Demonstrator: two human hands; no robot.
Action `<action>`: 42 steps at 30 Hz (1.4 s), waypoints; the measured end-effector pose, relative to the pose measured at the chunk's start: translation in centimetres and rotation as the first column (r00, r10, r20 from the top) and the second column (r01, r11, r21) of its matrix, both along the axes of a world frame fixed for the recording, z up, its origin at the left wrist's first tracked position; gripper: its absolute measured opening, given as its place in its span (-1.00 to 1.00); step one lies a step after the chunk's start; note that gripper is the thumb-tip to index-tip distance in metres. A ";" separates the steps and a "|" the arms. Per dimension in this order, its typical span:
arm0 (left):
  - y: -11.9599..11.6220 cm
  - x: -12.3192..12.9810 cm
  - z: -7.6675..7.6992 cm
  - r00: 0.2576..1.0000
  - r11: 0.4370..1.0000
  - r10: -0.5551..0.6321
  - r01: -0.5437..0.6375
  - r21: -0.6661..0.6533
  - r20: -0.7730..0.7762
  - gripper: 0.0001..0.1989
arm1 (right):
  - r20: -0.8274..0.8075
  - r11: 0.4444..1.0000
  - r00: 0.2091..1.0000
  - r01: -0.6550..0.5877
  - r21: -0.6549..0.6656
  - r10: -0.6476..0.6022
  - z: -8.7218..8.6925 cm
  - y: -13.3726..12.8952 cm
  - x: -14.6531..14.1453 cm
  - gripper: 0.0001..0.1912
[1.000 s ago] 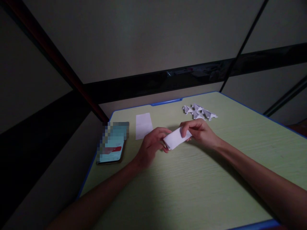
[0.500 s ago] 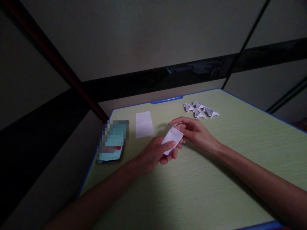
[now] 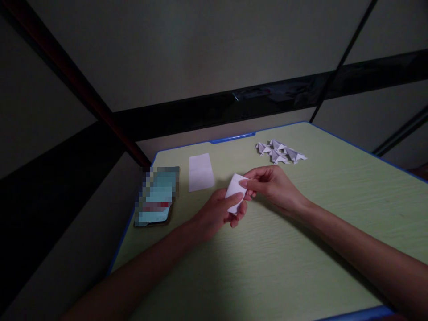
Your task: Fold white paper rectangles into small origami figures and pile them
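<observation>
Head camera view, reading the clock from the folded paper (image 3: 234, 183) at its centre with twelve at the table's far edge: this small white piece was held above the table (image 3: 284, 258), tilted, between both hands. The left hand (image 3: 219, 213), its forearm entering from between seven and eight o'clock, gripped it with the thumb flat across the upper face and the fingers curled underneath. The right hand (image 3: 271, 185), reaching in from between three and four o'clock, pinched the near-right edge, thumb on top; its fingers were bent in close, their tips partly hidden. At ten o'clock a flat white sheet (image 3: 201, 173) lay near the left hand, with a crease across it. Farther out, at nine, rested a phone (image 3: 160, 191), its lit screen largely masked by blocky blurring. Between one and two o'clock, beyond the right hand, four folded paper figures (image 3: 277, 156) sat clustered. A blue strip (image 3: 233, 137) marked twelve.
</observation>
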State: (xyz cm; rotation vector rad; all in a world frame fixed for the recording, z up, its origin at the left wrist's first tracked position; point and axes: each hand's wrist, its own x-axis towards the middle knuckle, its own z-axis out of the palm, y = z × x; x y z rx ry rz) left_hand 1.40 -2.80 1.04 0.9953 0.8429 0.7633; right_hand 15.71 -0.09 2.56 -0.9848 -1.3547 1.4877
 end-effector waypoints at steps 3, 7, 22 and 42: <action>0.2 -0.1 0.0 0.996 0.997 -0.065 0.068 -0.036 0.069 -0.72 | 0.023 1.000 1.000 -0.014 0.019 0.014 0.1 -0.1 0.1 -0.89; 0.4 -0.2 -0.1 0.990 0.993 -0.113 0.114 -0.012 0.082 -0.65 | 0.032 0.999 0.999 -0.035 0.025 0.034 0.3 -0.2 0.1 -0.88; 0.2 -0.3 0.8 0.992 0.997 -0.058 0.064 -0.049 0.116 -0.78 | -0.236 0.988 0.960 -0.136 0.069 0.148 -0.8 0.6 0.6 -0.76; -0.1 -0.3 1.0 0.976 0.988 -0.138 0.147 -0.044 0.166 -0.81 | -0.239 0.976 0.960 -0.101 0.192 0.146 -1.1 1.0 1.0 -0.78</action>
